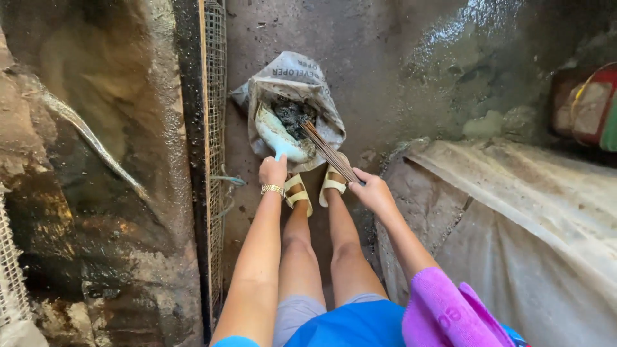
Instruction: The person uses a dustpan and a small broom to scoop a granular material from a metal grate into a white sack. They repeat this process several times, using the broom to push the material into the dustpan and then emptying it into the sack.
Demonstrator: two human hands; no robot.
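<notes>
My left hand (273,171) grips a pale scoop (277,135) inside the open sack (292,77). My right hand (373,191) pinches thin sticks (328,153), tips perhaps touching the sack's dark powder (292,114). I judge I'm loading; next calls for steady scooping.

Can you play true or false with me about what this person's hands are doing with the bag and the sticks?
1. The left hand grips a pale blue scoop. True.
2. The right hand is empty. False: it holds a bundle of thin sticks.
3. The scoop reaches into an open sack of dark material. True.
4. The sack stands on a table. False: it sits on the floor, by the person's sandalled feet.
</notes>
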